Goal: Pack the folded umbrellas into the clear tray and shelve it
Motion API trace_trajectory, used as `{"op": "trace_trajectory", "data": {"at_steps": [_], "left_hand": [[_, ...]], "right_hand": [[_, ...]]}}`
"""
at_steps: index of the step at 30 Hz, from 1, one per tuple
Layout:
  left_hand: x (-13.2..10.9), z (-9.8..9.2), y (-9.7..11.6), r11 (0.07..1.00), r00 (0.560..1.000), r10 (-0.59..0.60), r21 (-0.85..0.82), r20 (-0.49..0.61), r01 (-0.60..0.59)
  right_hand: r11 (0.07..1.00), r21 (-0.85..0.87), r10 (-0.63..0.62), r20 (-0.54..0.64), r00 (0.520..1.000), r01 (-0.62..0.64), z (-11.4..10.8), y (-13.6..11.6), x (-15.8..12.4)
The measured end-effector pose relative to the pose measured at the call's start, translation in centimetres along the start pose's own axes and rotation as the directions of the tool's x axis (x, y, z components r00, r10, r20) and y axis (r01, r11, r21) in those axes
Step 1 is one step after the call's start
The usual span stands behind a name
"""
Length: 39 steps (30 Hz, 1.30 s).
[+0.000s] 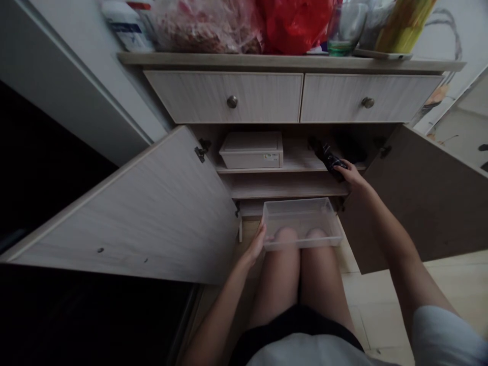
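Observation:
A clear plastic box (297, 218) rests on my knees, its open side up and nothing visible inside. My left hand (259, 243) grips its left end, fingers around the wall. My right hand (348, 173) reaches into the open cabinet at the right and is closed on the near end of a black shoe (328, 158). The shoe has small pale details and lies at a slant over the upper shelf (293, 158). Behind it on the right is another dark item (351, 147), too dim to make out.
On the upper shelf's left stands a closed white box (251, 150). Cabinet doors swing out at left (145, 213) and right (427, 198). Two drawers (267, 96) are shut above. The cabinet top (229, 61) carries a white bottle (127, 28), plastic bags (297, 25) and a glass (345, 30).

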<state>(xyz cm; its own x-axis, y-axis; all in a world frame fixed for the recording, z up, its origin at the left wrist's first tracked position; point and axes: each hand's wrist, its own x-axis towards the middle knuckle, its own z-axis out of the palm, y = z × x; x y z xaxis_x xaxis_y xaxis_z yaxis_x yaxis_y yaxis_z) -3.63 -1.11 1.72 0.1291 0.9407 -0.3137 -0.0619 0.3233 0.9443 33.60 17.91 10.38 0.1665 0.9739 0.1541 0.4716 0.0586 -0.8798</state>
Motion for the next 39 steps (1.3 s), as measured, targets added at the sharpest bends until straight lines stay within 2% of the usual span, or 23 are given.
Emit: {"op": "trace_trajectory", "data": {"at_steps": [3,5,8,11,13,15,19,23,30,35,37,39], "left_hand": [[0.0,0.0,0.0,1.0,1.0,0.031,0.005,0.003,-0.031],[-0.1,0.1,0.0,1.0,1.0,0.024,-0.002,0.015,-0.024],[-0.1,0.1,0.0,0.999,1.0,0.02,-0.026,0.021,-0.019],[0.0,0.3,0.0,0.997,0.997,0.07,-0.018,0.025,-0.07],[0.1,0.5,0.0,0.997,0.997,0.078,-0.002,0.026,-0.078],[0.0,0.6,0.1,0.998,0.997,0.068,0.01,0.019,-0.069],[-0.2,0.7,0.3,0.997,0.997,0.068,0.038,0.02,-0.069],[-0.5,0.5,0.6,1.0,1.0,0.01,0.021,0.005,-0.01],[-0.7,0.2,0.7,1.0,1.0,0.014,0.023,0.01,-0.014],[-0.5,0.1,0.4,1.0,1.0,0.005,0.001,0.014,-0.005],[-0.3,0.1,0.3,1.0,1.0,-0.003,0.004,0.008,0.003],[-0.2,0.1,0.2,1.0,1.0,-0.007,0.004,-0.002,0.007]], "right_hand": [[0.997,0.069,-0.045,0.197,0.979,0.032,-1.6,-0.4,-4.5],[0.995,0.022,-0.102,0.341,0.935,0.101,-2.5,-0.9,-7.2],[0.968,-0.021,-0.192,0.578,0.793,0.25,-3.3,-1.9,-9.9],[0.914,-0.037,-0.251,0.732,0.634,0.405,-2.9,-2.8,-11.0],[0.867,-0.075,-0.254,0.783,0.567,0.492,-2.1,-3.3,-11.4],[0.819,-0.119,-0.247,0.809,0.533,0.561,-1.1,-3.5,-11.6],[0.75,-0.158,-0.276,0.807,0.521,0.642,1.0,-3.0,-12.0],[0.722,-0.147,-0.324,0.791,0.518,0.676,2.6,-1.8,-12.0],[0.557,-0.398,-0.253,0.755,0.605,0.729,4.1,-0.6,-11.4],[0.428,-0.566,-0.191,0.705,0.683,0.704,5.3,-0.8,-12.6],[0.376,-0.597,-0.223,0.684,0.695,0.709,5.6,-1.1,-13.1],[0.351,-0.597,-0.247,0.684,0.686,0.721,5.6,-1.5,-13.1]]}}
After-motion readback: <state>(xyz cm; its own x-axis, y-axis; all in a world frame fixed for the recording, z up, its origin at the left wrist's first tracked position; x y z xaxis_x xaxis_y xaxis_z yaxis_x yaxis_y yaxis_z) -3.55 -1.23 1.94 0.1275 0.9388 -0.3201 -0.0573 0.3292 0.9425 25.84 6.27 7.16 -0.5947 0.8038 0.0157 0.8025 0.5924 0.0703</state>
